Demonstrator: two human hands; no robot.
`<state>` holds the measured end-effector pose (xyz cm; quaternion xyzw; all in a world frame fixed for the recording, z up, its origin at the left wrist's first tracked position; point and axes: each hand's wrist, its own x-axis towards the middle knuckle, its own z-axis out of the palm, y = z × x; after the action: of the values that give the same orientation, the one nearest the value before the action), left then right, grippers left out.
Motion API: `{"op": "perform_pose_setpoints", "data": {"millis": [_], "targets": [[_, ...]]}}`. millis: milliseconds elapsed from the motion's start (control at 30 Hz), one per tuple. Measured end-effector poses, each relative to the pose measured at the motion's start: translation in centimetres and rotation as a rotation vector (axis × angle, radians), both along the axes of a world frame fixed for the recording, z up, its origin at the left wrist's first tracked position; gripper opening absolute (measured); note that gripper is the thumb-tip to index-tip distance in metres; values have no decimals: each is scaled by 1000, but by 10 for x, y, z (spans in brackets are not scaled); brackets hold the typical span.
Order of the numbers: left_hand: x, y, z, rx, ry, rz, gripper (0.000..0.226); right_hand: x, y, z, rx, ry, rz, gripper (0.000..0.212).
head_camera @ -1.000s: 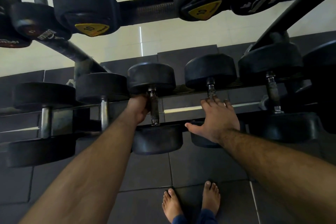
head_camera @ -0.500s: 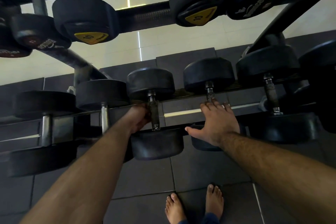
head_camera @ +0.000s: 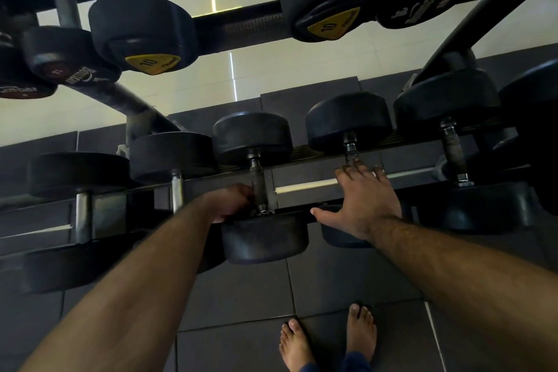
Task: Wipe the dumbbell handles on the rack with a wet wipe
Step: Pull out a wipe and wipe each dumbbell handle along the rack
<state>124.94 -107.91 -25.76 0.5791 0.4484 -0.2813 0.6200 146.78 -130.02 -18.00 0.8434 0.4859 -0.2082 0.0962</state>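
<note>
Dark floor tiles (head_camera: pixel 241 290); left hand (head_camera: pixel 231 202) grips dumbbell handle (head_camera: pixel 258 181), right hand (head_camera: pixel 363 199) splayed flat beside.

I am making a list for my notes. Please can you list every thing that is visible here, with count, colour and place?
Lower-shelf dumbbells: at least five, black heads, metal handles, in a row across the middle.
Upper-shelf dumbbells: about five, black, two with yellow "10" labels, along the top.
Rack: one, dark metal, two shelves visible.
Floor tiles: dark grey, below the rack; pale floor behind it.
Wet wipe: not visible.
Left hand: one, closed at the lower end of a middle dumbbell's handle.
Right hand: one, open and flat over the next dumbbell.
Feet: two, bare, bottom centre.
</note>
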Motion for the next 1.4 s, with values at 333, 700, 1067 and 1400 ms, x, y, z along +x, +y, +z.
{"op": "perform_pose_setpoints", "data": {"millis": [333, 700, 1067, 1400], "targets": [[3, -2, 11, -2, 51, 93, 27, 0, 0, -2, 13, -5, -1, 120], [38, -17, 45, 1273, -169, -683, 35, -1, -1, -1, 1, 10, -7, 122], [28, -1, 46, 1293, -263, -627, 38, -1, -1, 3, 21, 16, -13, 119], [10, -9, 58, 809, -422, 71, 25, -2, 1, 5, 21, -6, -20, 121]]}}
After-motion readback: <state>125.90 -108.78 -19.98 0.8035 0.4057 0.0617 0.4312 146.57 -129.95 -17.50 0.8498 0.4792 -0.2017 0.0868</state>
